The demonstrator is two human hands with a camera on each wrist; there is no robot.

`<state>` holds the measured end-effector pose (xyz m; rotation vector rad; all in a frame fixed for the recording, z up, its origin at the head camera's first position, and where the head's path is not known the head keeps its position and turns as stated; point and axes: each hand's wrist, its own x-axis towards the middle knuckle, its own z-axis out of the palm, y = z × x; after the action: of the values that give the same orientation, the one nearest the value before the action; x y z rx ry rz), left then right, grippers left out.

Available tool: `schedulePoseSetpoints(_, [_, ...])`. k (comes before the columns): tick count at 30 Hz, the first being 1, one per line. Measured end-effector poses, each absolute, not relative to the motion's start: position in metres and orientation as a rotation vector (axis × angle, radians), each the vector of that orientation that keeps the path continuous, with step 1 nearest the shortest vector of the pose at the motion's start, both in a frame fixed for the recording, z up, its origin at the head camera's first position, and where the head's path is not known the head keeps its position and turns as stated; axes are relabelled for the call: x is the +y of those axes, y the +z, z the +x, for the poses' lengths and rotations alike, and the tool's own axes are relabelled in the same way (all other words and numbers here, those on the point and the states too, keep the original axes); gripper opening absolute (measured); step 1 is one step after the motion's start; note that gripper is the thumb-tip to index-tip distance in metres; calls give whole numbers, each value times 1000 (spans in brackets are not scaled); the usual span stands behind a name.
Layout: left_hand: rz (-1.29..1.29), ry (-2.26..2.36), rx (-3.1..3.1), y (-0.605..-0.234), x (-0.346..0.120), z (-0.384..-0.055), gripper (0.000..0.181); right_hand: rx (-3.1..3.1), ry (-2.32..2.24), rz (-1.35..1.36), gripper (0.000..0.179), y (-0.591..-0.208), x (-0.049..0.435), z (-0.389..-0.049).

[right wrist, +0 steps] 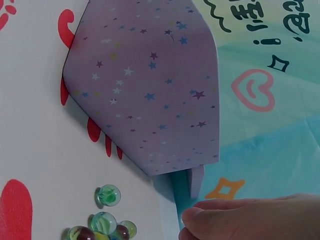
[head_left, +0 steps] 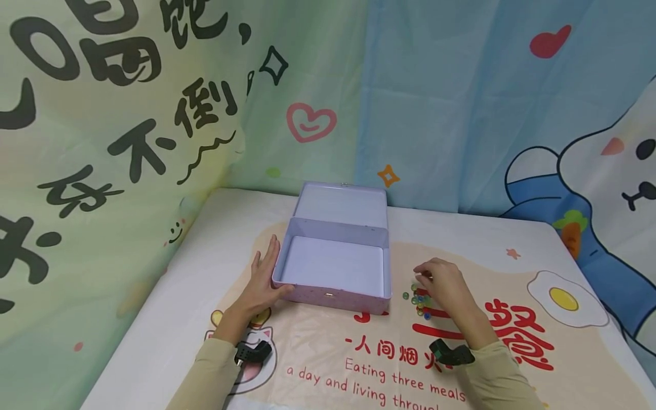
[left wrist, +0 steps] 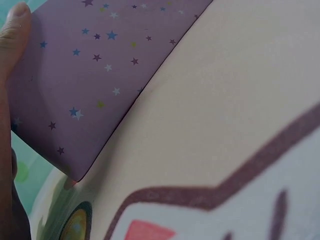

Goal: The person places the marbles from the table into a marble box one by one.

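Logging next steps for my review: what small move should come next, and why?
Probably shift the right hand left over the open box: its fingertips are close together near the loose marbles, though whether they hold one is unclear, while the left hand rests against the box.

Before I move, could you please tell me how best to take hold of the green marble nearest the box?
I'd pinch the green marble at its widest part, on opposite sides, from above: it is round, uncovered on top, and lies slightly apart from the other marbles.
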<state>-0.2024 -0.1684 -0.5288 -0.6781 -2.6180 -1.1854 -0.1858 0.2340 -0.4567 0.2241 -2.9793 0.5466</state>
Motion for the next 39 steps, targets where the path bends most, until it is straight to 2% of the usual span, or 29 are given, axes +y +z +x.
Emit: schedulePoseSetpoints(39, [-682, -1186, -2616, -528, -169, -202, 113, -2978, 633, 208, 20, -450, 224, -187])
